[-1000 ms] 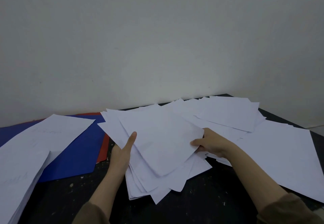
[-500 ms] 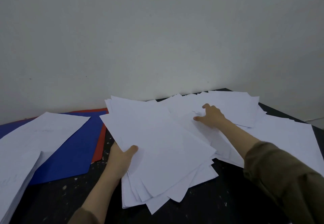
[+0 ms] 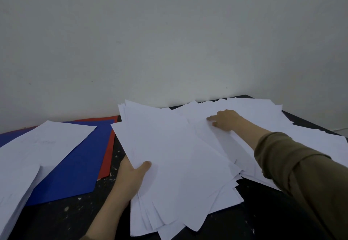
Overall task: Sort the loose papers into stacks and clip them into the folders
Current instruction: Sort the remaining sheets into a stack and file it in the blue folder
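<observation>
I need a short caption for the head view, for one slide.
Left hand grips a paper stack while the right hand reaches onto loose sheets beside a blue folder.

One head camera looks forward and down, close over the table (image 3: 263, 211); the wall (image 3: 169, 42) fills its upper half.

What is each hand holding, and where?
Left hand grips the paper stack by its left edge. Right hand only touches loose sheets, holding nothing.
</observation>
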